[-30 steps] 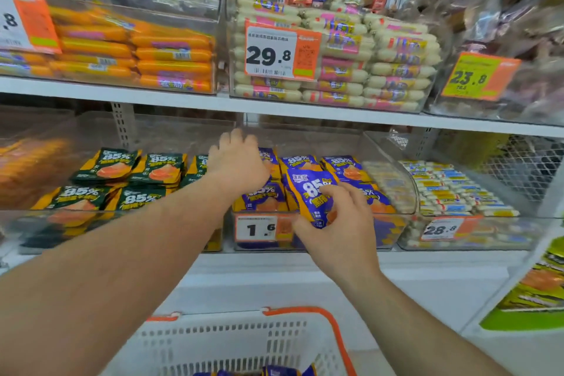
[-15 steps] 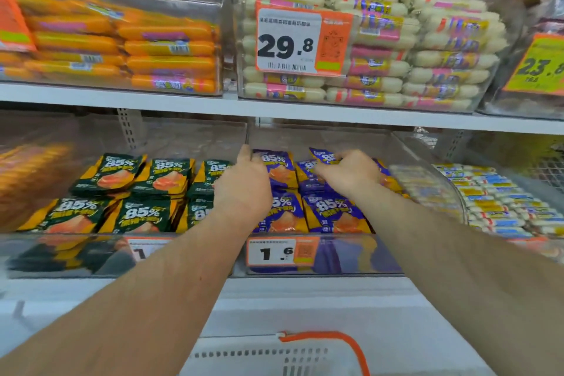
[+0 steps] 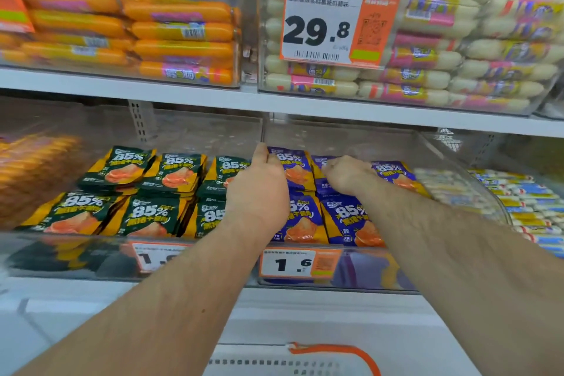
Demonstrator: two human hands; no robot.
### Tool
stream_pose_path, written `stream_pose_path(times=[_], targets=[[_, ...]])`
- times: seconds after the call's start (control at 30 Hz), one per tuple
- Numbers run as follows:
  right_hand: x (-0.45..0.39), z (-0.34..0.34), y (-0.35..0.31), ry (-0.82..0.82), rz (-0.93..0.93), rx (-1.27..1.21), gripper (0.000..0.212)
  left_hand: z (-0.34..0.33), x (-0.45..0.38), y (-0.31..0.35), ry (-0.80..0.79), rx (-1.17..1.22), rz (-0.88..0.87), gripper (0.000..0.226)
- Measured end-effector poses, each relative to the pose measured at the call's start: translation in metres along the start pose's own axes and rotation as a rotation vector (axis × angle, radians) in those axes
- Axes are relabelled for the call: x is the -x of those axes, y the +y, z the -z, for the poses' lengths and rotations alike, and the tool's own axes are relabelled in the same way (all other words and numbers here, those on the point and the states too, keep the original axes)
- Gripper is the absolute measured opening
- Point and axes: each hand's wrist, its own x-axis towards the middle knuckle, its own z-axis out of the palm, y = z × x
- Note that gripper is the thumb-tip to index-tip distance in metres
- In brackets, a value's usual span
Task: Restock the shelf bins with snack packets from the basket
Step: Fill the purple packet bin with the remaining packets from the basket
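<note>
Both hands in bin [image 3: 457, 162]: L hand [image 3: 259, 183] flat, R hand [image 3: 348, 175] curled on purple pkts [image 3: 345, 220].

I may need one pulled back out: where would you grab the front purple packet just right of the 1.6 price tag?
Pinch the top edge of that purple packet, coming from above and in front. It leans back, overlapping the row behind, so the flat sealed top is the freest part; its bottom sits behind the bin's front wall. The right hand is nearest, though its forearm partly covers the packet's right side.
</note>
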Motion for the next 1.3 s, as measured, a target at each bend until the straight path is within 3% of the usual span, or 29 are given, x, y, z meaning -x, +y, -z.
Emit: stream_pose_path(times=[0.3,0.53,0.63,0.77,0.87,0.93,1.0,1.07,1.17,1.3], targets=[[-0.007,-0.001,0.005,-0.029,0.035,0.061,0.046,0.002,0.001,0.002,0.004,0.003,0.008,0.075],[0.008,0.01,0.0,-0.059,-0.078,0.015,0.046,0.0,0.0,0.001,-0.002,0.048,0.027,0.072],[0.038,0.021,-0.002,0.205,-0.058,-0.079,0.031,0.003,0.002,0.002,-0.033,0.115,0.059,0.067],[0.099,0.02,-0.016,0.695,0.149,-0.333,0.034,0.013,0.01,0.004,0.001,0.123,0.019,0.065],[0.157,0.012,-0.029,0.989,0.389,-0.573,0.03,0.024,0.039,0.002,0.217,0.177,-0.142,0.063],[0.195,-0.008,-0.037,1.048,0.451,-0.799,0.024,0.026,0.069,-0.006,0.442,0.352,-0.324,0.051],[0.228,-0.043,-0.043,0.955,0.377,-1.012,0.024,0.013,0.108,-0.019,0.584,0.492,-0.464,0.039],[0.248,-0.087,-0.042,0.766,0.199,-1.039,0.024,-0.017,0.149,-0.033,0.527,0.558,-0.456,0.034],[0.26,-0.165,-0.017,0.269,-0.109,-0.766,0.034,-0.071,0.206,-0.051,0.267,0.669,-0.223,0.031],[0.29,-0.262,0.024,-0.415,-0.072,-0.247,0.037,-0.118,0.257,-0.068,-0.154,0.674,0.085,0.035]])
